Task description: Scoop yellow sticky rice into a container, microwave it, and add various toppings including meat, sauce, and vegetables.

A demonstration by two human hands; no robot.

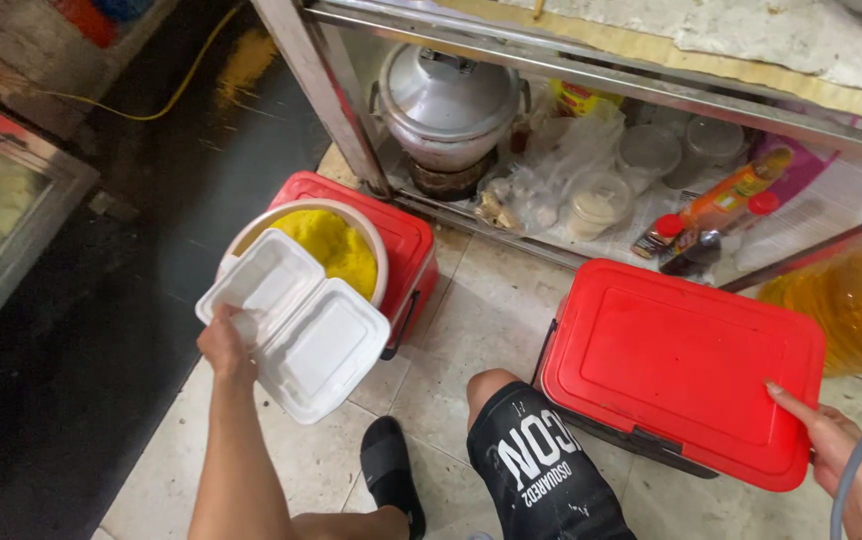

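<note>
My left hand point(224, 345) grips the near edge of an open white foam clamshell box point(296, 320), held flat with both halves facing up. Just behind the box is a white bowl point(371, 240) heaped with yellow rice point(336, 245), resting on a small red cooler point(406, 240). My right hand point(831, 440) rests with fingers on the near right corner of the lid of a larger red cooler point(686, 365), which is closed. My knee in black shorts point(536, 460) is between the two coolers.
A metal-framed shelf point(591, 70) at the back holds a silver lidded pot point(448, 100), plastic bags, lidded tubs and sauce bottles point(731, 200). An orange-yellow bag point(856, 300) lies at right. A black sandal point(391, 470) sits on the tiled floor. Dark floor at left.
</note>
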